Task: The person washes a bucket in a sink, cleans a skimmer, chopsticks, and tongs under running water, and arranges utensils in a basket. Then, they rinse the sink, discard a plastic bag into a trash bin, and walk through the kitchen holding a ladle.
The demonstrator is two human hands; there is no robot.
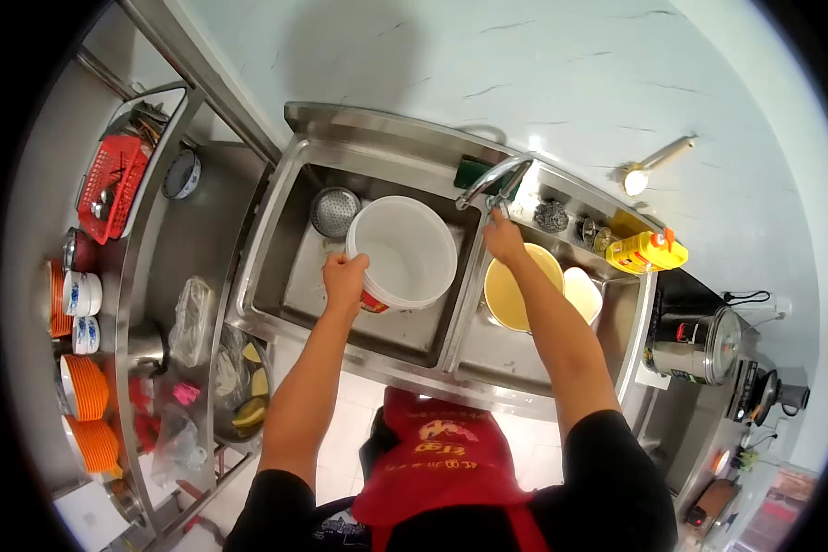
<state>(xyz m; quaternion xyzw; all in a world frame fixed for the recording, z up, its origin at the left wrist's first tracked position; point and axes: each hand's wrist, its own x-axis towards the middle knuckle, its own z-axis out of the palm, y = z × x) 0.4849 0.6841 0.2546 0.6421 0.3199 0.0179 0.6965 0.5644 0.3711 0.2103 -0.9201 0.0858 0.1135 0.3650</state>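
Steel walls of the left sink (pixel 308 285) go around the white bucket (pixel 402 250), its open top facing you. Your left hand (pixel 345 281) is nearer, fingers closed on its left side. Past its right side, your right hand (pixel 504 237) is by the tap (pixel 497 179); I can't tell how its fingers grip.

White bucket (pixel 403 252) w/ red label (pixel 373 302), open top up, L hand (pixel 344 279) on rim, at L basin (pixel 296 281); chrome faucet (pixel 495 175), curved, R hand (pixel 503 237) at base.
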